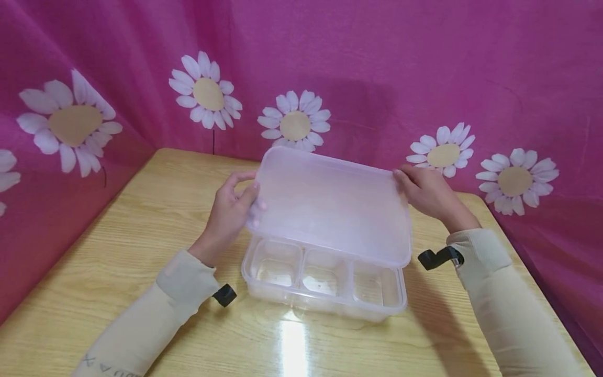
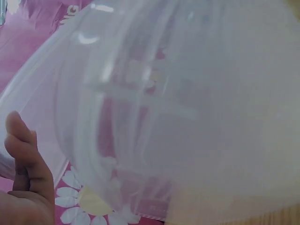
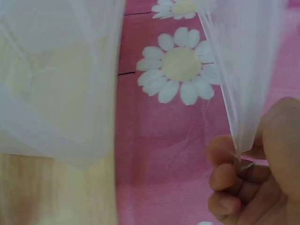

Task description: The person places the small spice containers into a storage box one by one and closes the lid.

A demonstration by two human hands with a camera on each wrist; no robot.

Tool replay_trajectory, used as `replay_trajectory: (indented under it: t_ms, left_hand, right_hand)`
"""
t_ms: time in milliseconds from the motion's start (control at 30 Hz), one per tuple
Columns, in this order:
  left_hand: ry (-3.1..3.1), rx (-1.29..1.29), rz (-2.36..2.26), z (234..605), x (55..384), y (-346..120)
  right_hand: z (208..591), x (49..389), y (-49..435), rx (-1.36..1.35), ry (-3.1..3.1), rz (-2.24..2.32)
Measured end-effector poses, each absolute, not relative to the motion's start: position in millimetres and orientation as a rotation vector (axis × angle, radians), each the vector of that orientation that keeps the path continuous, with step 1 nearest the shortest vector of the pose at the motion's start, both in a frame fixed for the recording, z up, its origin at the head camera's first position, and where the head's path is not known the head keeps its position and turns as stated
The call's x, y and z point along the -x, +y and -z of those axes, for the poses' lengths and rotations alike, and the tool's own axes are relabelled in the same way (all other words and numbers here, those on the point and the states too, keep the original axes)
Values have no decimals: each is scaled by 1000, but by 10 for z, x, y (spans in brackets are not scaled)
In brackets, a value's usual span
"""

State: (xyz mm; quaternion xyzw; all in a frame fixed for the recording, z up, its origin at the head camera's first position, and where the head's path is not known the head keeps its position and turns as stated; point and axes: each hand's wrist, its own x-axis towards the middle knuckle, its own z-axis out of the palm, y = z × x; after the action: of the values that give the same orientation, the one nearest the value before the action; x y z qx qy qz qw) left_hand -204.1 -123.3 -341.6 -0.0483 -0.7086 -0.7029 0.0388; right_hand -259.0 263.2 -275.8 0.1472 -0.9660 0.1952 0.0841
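Observation:
A translucent plastic lid [image 1: 330, 207] is held tilted up over a clear divided food container [image 1: 325, 301], whose three front compartments show below it. My left hand [image 1: 231, 214] grips the lid's left edge, thumb on the near face and fingers behind. At the upper right corner, my right hand [image 1: 428, 193] pinches the lid between thumb and fingers. In the right wrist view the lid's corner [image 3: 243, 117] sits between the right hand's thumb and curled fingers. The lid hides the back part of the container.
The container stands on a light wood-grain table [image 1: 188, 188]. A magenta cloth [image 1: 367, 63] printed with white daisies hangs behind and at the sides. Black wrist straps hang from both sleeves, and a bright light reflection [image 1: 293, 345] lies on the table in front.

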Motion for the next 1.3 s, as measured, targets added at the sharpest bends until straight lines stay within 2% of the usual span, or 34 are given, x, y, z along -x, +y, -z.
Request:
replay_trajectory:
  t_ms: [167,467,867,1300]
  left_hand:
    - [-2377,145,2115,3430,1997,-1246]
    - [-2918,311,1694,3422,1898,-1307]
    - [-3142,544,1166,3307,1789,-1387]
    - [-3247,586,1037,3262,1770,-1412]
  right_hand:
    - [2973,2592,2677,-428,-2914,-604]
    - [3263,2562,2752,-426,-2882,-647]
    - [3460,2457,2718,-437,-2923,-646]
    - [3603,2398,2750,-503,-2920,-673]
